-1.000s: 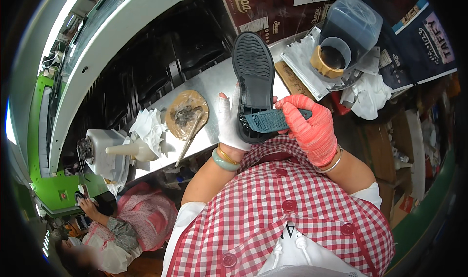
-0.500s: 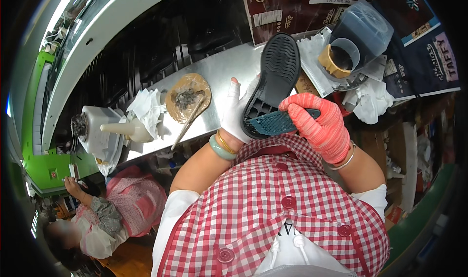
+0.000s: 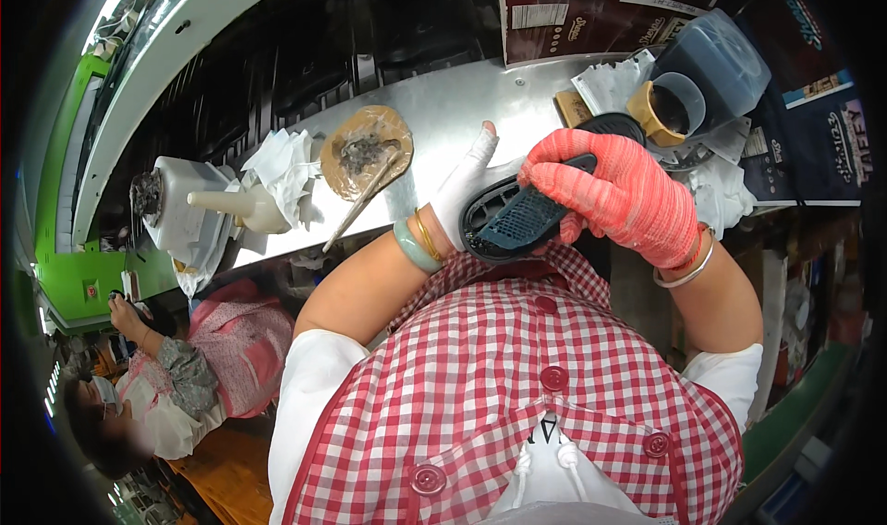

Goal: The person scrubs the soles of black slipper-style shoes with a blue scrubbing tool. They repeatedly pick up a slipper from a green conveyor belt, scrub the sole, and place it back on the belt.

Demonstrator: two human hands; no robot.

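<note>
A black shoe sole (image 3: pixel 473 213) is held tilted in front of my apron. My left hand (image 3: pixel 462 179), in a white glove with bare fingertips, supports it near its close end; one digit sticks up and the other fingers are hidden behind the sole. Open cells show in the sole's recess. My right hand (image 3: pixel 619 188), in a coral knitted glove, pinches a dark teal textured piece (image 3: pixel 519 218) that lies slanting along this recess. The sole's far end (image 3: pixel 617 124) shows beyond my right hand, which covers its middle.
On the metal bench (image 3: pixel 522 91) sit a brown disc (image 3: pixel 356 179) with dark residue and a stick (image 3: pixel 365 200), a white bottle with a spout (image 3: pixel 222 204), crumpled tissues (image 3: pixel 280 169), a tan-wrapped cup (image 3: pixel 651 119) and a clear container (image 3: pixel 716 63). Another person (image 3: pixel 176 386) sits at left.
The sole has tipped so its far end now points away to the right and looks foreshortened. My right hand has moved slightly right and up, with the teal piece angled more steeply.
</note>
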